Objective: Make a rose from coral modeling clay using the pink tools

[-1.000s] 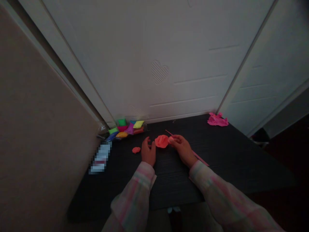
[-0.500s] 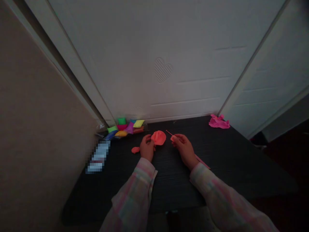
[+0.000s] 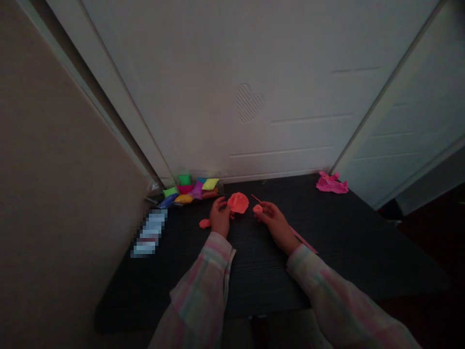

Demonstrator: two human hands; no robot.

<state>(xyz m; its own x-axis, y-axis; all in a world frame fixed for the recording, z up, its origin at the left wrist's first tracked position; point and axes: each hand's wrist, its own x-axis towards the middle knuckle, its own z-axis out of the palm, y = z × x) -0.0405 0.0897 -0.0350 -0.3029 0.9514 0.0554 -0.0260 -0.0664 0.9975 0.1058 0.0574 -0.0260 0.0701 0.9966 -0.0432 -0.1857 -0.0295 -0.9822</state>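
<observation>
Coral clay disc point(image 3: 238, 202): flattened, ruffled rim, left hand point(image 3: 220, 218) against it.
I cannot tell its grip; right hand point(image 3: 276, 223) pinches a small clay ball point(image 3: 257, 209).

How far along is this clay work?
Done: a flat orange clay disc is shaped, with a small lump beside it. In hand: the left hand touches the disc; the right hand pinches a small ball. Left: colored clay packs lie bagged beyond them.
</observation>
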